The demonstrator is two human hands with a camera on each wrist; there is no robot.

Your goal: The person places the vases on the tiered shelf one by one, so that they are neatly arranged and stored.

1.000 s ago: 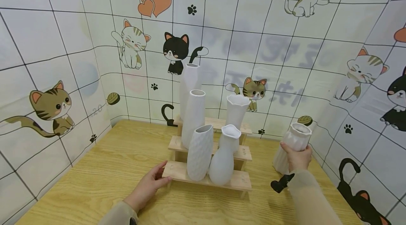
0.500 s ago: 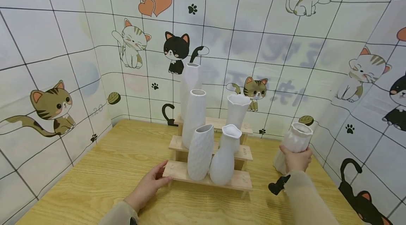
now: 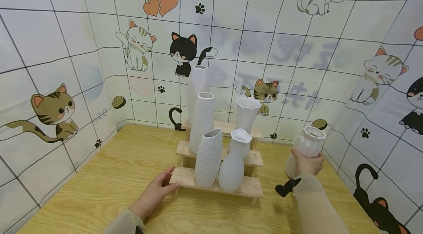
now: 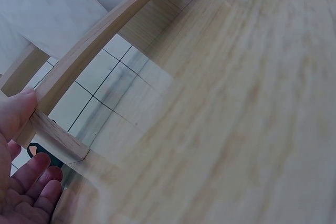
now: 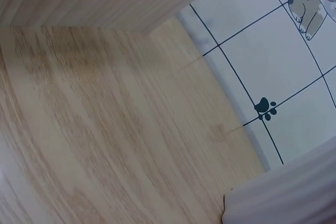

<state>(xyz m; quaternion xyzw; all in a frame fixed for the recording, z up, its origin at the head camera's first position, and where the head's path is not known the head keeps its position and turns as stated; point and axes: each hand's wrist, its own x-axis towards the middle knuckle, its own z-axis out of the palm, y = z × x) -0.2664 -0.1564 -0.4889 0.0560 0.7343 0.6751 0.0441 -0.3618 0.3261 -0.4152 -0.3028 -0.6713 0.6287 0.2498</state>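
Note:
My right hand (image 3: 308, 162) grips a white vase (image 3: 310, 142) with a wide mouth, at the right of the table. The vase's paler lower body shows beside the hand, its base partly hidden. At the left end of a three-step wooden stand (image 3: 251, 186), my left hand (image 3: 155, 192) holds the lowest board between thumb and fingers. In the left wrist view the thumb (image 4: 20, 109) presses on the board's end, other fingers curled beside the leg. On the bottom step stand a dimpled vase (image 3: 208, 160) and a frilled-mouth vase (image 3: 231, 171).
Higher on the stand are a tall smooth vase (image 3: 202, 127), a fluted vase (image 3: 247, 116) and a tall faceted vase (image 3: 198, 83) at the back. Cat-patterned sheeting (image 3: 224, 43) walls the wooden table (image 3: 125, 160) at the back and both sides.
My right wrist and sleeve have shifted slightly left, while the hand keeps its grip on the vase almost in place. The left hand and the stand have not visibly moved.

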